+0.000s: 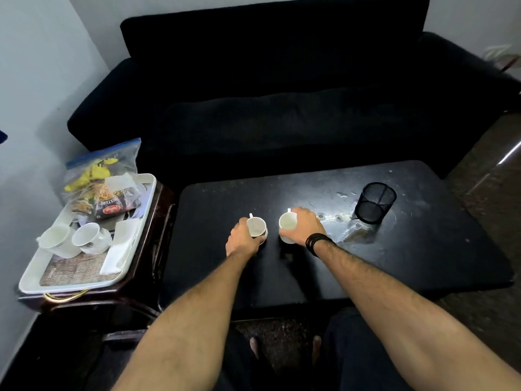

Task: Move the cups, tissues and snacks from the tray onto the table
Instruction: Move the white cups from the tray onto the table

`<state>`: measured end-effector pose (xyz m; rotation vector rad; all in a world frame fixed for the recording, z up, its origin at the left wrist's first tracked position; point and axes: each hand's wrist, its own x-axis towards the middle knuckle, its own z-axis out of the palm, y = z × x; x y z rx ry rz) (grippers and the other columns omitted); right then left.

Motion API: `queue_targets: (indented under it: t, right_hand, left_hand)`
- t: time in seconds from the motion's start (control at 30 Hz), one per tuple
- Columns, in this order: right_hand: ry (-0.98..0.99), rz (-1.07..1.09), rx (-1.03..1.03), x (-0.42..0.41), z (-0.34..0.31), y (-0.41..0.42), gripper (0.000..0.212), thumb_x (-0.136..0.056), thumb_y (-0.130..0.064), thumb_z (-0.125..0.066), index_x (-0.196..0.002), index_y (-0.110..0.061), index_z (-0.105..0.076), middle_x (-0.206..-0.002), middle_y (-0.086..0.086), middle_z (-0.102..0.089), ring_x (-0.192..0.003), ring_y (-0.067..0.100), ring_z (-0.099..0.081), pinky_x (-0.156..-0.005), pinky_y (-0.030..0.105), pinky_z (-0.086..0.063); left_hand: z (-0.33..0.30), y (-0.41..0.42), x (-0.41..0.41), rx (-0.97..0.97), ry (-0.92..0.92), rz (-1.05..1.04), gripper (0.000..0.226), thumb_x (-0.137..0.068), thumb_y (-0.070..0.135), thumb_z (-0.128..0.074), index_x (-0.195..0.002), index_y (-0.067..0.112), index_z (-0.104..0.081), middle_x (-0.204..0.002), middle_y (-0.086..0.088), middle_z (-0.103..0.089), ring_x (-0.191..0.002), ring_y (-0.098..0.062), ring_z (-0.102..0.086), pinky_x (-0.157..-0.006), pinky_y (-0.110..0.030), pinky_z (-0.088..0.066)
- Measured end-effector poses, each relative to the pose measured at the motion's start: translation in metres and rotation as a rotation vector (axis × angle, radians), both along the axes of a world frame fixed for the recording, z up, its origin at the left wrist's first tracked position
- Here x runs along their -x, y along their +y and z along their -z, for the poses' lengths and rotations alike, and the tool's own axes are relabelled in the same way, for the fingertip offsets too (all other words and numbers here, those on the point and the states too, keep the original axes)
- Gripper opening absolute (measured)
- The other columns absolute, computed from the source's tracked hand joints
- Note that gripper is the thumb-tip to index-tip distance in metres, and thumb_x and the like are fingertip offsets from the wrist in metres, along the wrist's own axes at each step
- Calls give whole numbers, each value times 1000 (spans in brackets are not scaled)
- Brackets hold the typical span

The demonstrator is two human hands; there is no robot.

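left hand [242, 238] grip wraps a white cup [258, 227], right hand [306, 224] grip wraps another cup [288, 225], both on the dark surface [394, 255]. two more cups [84, 237], snacks [112, 201] on tray [70, 283], well left of both grips.

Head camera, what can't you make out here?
- Left cup: whether it is set down; left hand covers its base.
- Right cup: base hidden by right hand.
- Snacks on tray: label too small.
- Tissues: count unclear, overlapping.
- Sofa: too dark for detail.
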<state>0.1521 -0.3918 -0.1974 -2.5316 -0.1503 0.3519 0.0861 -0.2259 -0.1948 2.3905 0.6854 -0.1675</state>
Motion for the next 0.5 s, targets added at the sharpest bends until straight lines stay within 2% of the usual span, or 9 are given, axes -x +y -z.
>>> queue_targets:
  t: [0.1,0.2,0.3,0.4,0.5]
  right_hand:
    - [0,7,23,4,-3,1,71,-66,-50,-73,-126,-18,-50,-128,4,-55,-115,24,-55,-89,37,-51]
    - [-126,29,28,4,-14,5,79,-72,-54,-66,-137,-17,-40,-140,6,-45,-131,25,-42,-97,39,-43]
    - [-246,-48,43,-1,-34,18,81,-79,-53,-62,-145,-13,-36,-149,7,-40,-140,24,-34,-109,40,-36]
    - [-261,-127,31,-3,-56,49,82,-81,-53,-63,-147,-13,-34,-152,7,-37,-144,24,-29,-111,43,-37]
    - [-295,-201,19,3,-75,94,76,-82,-56,-63,-142,-15,-39,-144,6,-43,-137,26,-37,-101,44,-42]
  left_hand:
    - [-1,-1,2,1,21,8,66,-76,48,-73,-128,19,-43,-126,-2,-59,-112,-27,-58,-89,-43,-51]
    - [-5,0,5,41,30,-7,90,-69,51,-76,-138,17,-30,-136,-2,-47,-124,-25,-50,-95,-43,-48]
    - [-18,23,9,-5,30,37,103,-70,42,-80,-149,13,-20,-148,-6,-36,-135,-26,-41,-100,-42,-44]
    - [-41,61,17,-77,-16,-13,99,-76,38,-78,-151,13,-19,-153,-8,-31,-139,-26,-36,-104,-44,-42]
    - [-64,105,35,-142,-75,-61,89,-80,39,-74,-150,12,-24,-151,-10,-33,-138,-27,-37,-106,-44,-42]
